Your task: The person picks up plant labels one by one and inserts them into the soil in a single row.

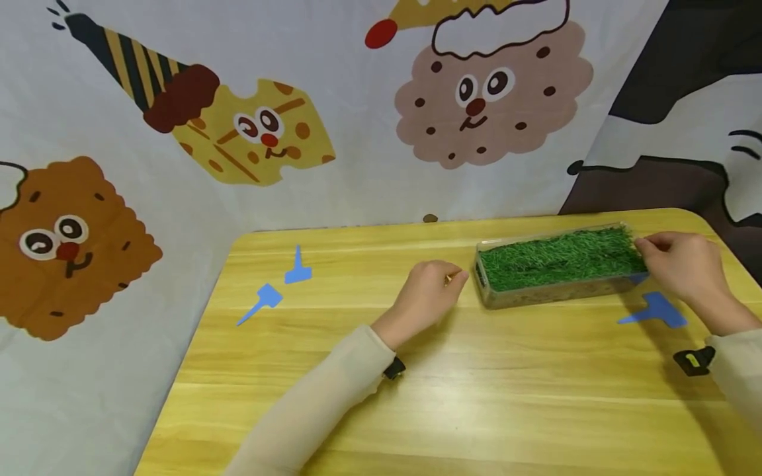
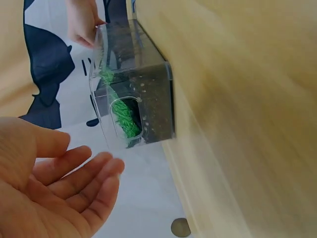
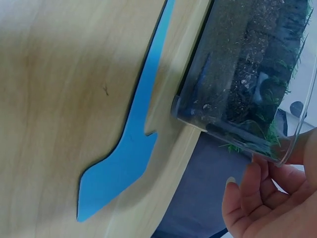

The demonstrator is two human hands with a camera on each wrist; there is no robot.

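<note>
The right hand [image 1: 684, 264] pinches the right end wall of a long, rectangular, clear plastic box [image 1: 542, 297]; how firmly the thumb bears on the inner face cannot be fairly judged through the transparent wall. The left hand [image 1: 425, 294] holds nothing; its fingers are loosely curled, with a narrow gap to the thumb, just beside the box's left end, not touching it. The box therefore lies between the hands, on a yellowish wood-grain table [image 1: 464, 410]. It contains bright green artificial-looking grass [image 1: 553, 258] over a dark, speckled, soil-like layer [image 3: 247, 64]. One flat, blue, T-shaped marker [image 1: 659, 309] lies near the right hand, on the wearer's side of the box. Two similar blue markers [image 1: 299, 272] lie well to the left of the left hand. Beyond both hands hangs a white cloth printed with cartoon figures [image 1: 357, 178].
</note>
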